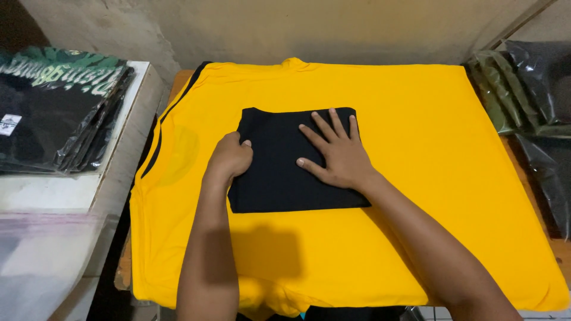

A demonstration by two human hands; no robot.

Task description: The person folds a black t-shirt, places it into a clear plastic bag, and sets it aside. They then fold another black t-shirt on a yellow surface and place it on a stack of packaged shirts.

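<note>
A folded black garment [279, 178] lies as a neat rectangle in the middle of a yellow cloth [416, 119] spread over the table. My left hand [229, 157] is curled at the garment's left edge, fingers bent over that edge and gripping it. My right hand [336, 151] lies flat with fingers spread on the garment's upper right part, pressing down on it.
At the left, a white side table [122, 160] holds a stack of bagged black garments [53, 113]. Clear plastic bags [41, 255] lie at the lower left. More bagged dark and olive garments [523, 89] are piled at the right. A wall stands behind.
</note>
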